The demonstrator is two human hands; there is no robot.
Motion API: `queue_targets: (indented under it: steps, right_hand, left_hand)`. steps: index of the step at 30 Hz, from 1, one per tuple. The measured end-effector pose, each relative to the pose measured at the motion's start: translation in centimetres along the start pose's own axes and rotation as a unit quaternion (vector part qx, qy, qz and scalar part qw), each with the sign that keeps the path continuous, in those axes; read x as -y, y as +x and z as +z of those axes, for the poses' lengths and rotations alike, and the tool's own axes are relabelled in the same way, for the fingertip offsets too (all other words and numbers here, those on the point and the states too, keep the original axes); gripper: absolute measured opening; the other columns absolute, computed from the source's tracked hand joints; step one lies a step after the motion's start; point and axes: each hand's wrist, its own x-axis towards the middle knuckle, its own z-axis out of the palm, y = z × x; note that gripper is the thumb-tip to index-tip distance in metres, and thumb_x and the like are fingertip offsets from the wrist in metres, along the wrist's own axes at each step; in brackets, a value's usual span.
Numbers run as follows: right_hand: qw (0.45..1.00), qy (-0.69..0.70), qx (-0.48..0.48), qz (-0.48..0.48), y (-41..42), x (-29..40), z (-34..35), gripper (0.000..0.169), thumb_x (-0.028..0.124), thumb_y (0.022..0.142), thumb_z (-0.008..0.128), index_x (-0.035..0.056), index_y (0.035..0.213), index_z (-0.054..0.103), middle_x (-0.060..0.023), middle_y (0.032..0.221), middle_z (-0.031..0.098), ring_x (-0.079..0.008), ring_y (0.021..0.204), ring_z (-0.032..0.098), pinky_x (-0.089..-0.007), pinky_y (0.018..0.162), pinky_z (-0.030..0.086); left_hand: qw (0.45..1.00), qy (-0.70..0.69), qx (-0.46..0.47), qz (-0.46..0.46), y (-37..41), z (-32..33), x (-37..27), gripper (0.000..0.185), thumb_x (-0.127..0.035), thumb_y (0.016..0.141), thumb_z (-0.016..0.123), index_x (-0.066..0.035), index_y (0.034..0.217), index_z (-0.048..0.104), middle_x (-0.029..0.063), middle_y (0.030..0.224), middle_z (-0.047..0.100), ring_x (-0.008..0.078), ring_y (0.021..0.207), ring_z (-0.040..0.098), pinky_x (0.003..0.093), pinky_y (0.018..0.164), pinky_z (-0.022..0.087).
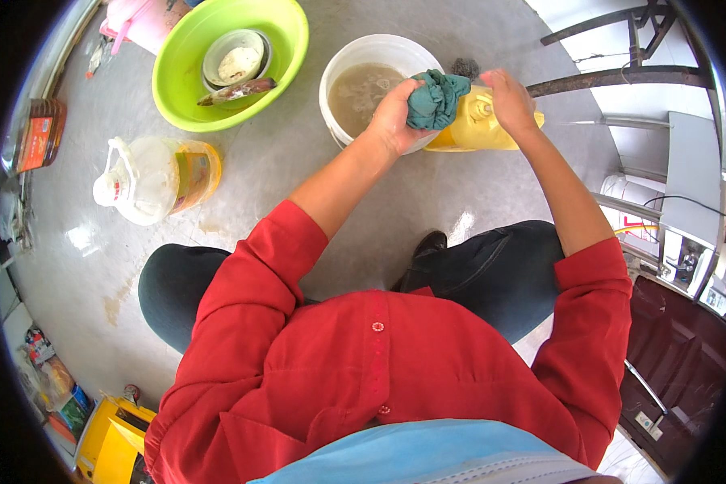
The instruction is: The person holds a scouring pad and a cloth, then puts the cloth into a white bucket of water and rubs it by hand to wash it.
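Observation:
My left hand (395, 116) holds a bunched green cloth (434, 100) over the right rim of a white bucket (333, 115). Cloudy, greyish-brown water fills part of the bucket. My right hand (509, 101) is at the upper right end of a yellow plastic jug (481, 124), which stands against the bucket's right side. The fingers are partly hidden and blurred, so whether they grip the jug is unclear. Just beyond the jug, a dark scouring pad (465, 68) lies on the floor.
A lime-green basin (178, 91) with bowls stands at the upper left, and a clear plastic oil jug (151, 175) below it. A dark metal frame (617, 80) reaches in from the right. A bottle with an orange label (38, 136) stands at the far left.

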Motion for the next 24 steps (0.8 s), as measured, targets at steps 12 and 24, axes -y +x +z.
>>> queue_targets:
  steps: [12,24]
  right_hand:
    - [0.995,-0.082,-0.030,-0.041,-0.6,2.3,0.9,0.041,0.029,0.097,0.028,0.0128,0.103,0.065,-0.0076,0.097,0.069,-0.0271,0.096,0.062,-0.0433,0.091,0.033]
    - [0.992,-0.113,-0.035,-0.041,-0.6,2.9,0.0,0.039,0.028,0.097,0.030,0.0095,0.089,0.064,-0.0106,0.091,0.069,-0.0307,0.091,0.062,-0.0480,0.094,0.032]
  left_hand:
    - [0.998,0.048,0.017,0.022,1.1,-0.1,1.9,0.042,-0.024,0.092,0.049,-0.021,0.134,0.050,0.0023,0.126,0.056,0.0202,0.116,0.054,0.0416,0.096,0.044]
    - [0.997,0.069,0.001,0.043,0.1,1.3,2.7,0.042,-0.023,0.092,0.049,-0.023,0.134,0.048,0.0016,0.127,0.054,0.0191,0.113,0.054,0.0416,0.096,0.044]
